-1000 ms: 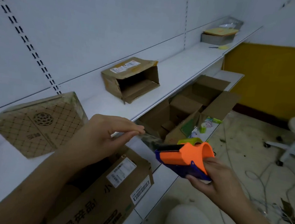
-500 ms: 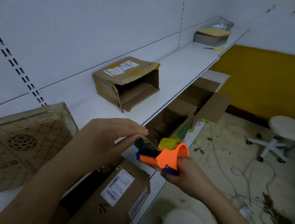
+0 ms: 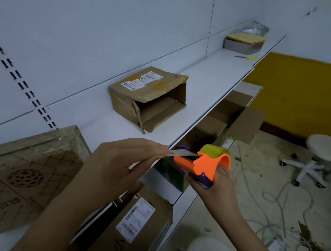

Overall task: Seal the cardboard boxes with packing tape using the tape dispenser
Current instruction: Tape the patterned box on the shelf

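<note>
My right hand (image 3: 213,186) grips an orange and blue tape dispenser (image 3: 203,164) with a yellow-green roll, just off the front edge of the white shelf (image 3: 203,84). My left hand (image 3: 122,161) pinches the free end of the clear tape (image 3: 180,152) drawn out from the dispenser. An open cardboard box (image 3: 149,96) lies on its side on the shelf beyond my hands, its opening facing right. A patterned cardboard box (image 3: 22,175), wrapped in clear tape, sits on the shelf at the near left.
Under the shelf stand a labelled cardboard box (image 3: 139,226) and several open boxes (image 3: 238,119) further along. A grey tray (image 3: 244,44) sits at the shelf's far end. A white wheeled stool (image 3: 322,155) and loose cables (image 3: 273,203) are on the floor at right.
The view has swung left and down. My right hand has turned the dispenser more level, and my left hand has drawn the tape end out a little to the left.
</note>
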`<state>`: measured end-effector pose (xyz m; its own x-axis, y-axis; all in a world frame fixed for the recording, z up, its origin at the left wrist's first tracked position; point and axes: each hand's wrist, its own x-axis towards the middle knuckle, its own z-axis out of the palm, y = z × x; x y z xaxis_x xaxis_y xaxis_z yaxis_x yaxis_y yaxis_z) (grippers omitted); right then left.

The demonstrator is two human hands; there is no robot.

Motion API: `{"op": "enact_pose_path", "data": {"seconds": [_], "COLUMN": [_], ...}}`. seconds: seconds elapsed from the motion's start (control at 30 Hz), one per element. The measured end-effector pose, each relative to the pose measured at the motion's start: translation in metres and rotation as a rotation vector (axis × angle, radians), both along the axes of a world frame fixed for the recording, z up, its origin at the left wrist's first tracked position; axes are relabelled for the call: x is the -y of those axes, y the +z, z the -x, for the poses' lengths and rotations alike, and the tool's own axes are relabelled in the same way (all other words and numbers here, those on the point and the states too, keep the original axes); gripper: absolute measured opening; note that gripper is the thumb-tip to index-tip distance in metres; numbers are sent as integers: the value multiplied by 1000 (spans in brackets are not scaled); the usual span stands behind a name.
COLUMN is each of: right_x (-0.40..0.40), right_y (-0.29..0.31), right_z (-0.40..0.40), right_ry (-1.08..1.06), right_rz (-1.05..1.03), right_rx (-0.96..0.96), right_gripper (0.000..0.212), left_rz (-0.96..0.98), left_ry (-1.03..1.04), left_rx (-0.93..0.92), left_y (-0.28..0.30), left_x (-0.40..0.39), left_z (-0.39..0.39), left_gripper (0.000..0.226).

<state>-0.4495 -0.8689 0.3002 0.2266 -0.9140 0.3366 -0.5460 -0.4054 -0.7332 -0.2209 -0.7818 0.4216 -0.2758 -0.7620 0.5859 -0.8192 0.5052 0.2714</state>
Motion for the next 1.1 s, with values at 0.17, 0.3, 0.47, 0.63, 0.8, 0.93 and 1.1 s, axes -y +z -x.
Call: {"op": "enact_pose_path", "data": {"seconds": [0.17,0.3,0.47,0.63,0.8,0.93,1.1], "right_x": [4,-7,-20,-20,-13,-7,-6], "right_y": [18,28,43,52,55,62,68], "right_z": [1,-6,-8,-3,4,12,22], "right_ry": [-139,-147,-101,-27,94,207,380], "right_rz": [-36,-258,-396,-542,-852,-1085,-1161], "right_rx": [-23,-20,39,107,303,581,922], "right_gripper": [37,42,42,41,52,51,54], "left_rz": [357,488,508,492,422,288,83], "left_ry": [85,169,253,238,308,323,385], "left_rx": [185,168,170,117,208,200,144], "left_y": [-24,-46,-48,-64,-77,-90,-101], "left_x": [6,13,18,36,37,41,46], "left_z": [25,51,56,52,65,80,100], "left_gripper": [32,31,37,28,29,43,49]}}
